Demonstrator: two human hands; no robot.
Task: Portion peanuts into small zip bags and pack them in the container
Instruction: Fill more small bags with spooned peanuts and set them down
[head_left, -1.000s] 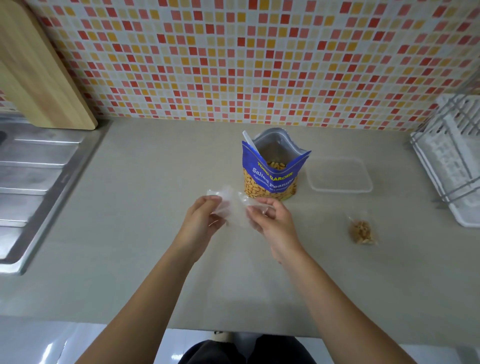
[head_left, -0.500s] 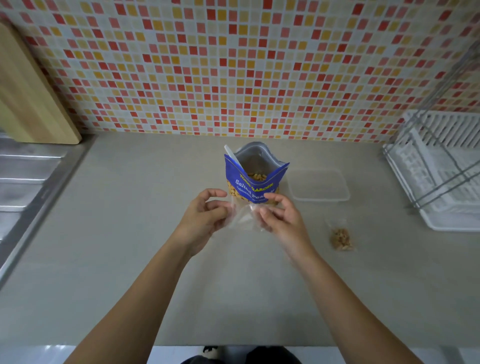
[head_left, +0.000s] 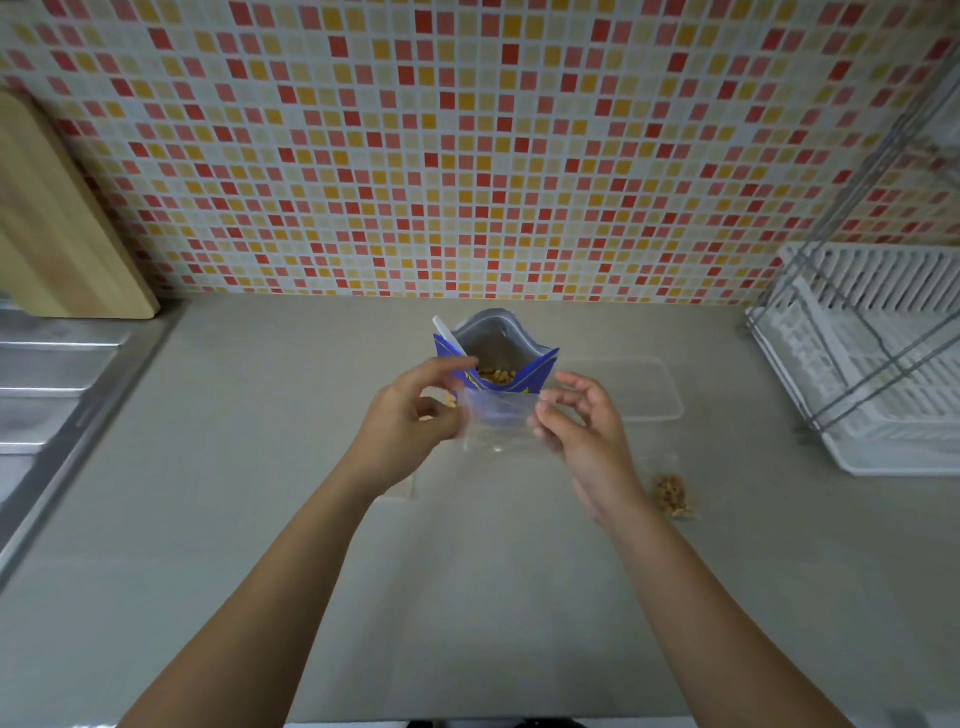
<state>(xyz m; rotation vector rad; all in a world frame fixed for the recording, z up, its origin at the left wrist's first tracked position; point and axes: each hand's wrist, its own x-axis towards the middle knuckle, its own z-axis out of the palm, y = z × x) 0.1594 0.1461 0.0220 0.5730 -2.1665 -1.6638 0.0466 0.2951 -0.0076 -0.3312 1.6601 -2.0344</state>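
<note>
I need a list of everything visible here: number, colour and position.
peanut bag: one, blue, counter centre, open
spoon: one, white, inside peanut bag
empty zip bag: one, clear, held before peanut bag
filled zip bag: one, clear, counter, right side
container: one, clear, right of peanut bag
dish rack: one, white, far right
cutting board: one, wooden, against wall, left
drainboard: one, steel, left edge
left hand: pinches empty zip bag's left edge
right hand: pinches its right edge

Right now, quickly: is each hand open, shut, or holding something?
Left hand: pinches the left edge of the clear small zip bag.
Right hand: pinches the same bag's right edge.
</note>
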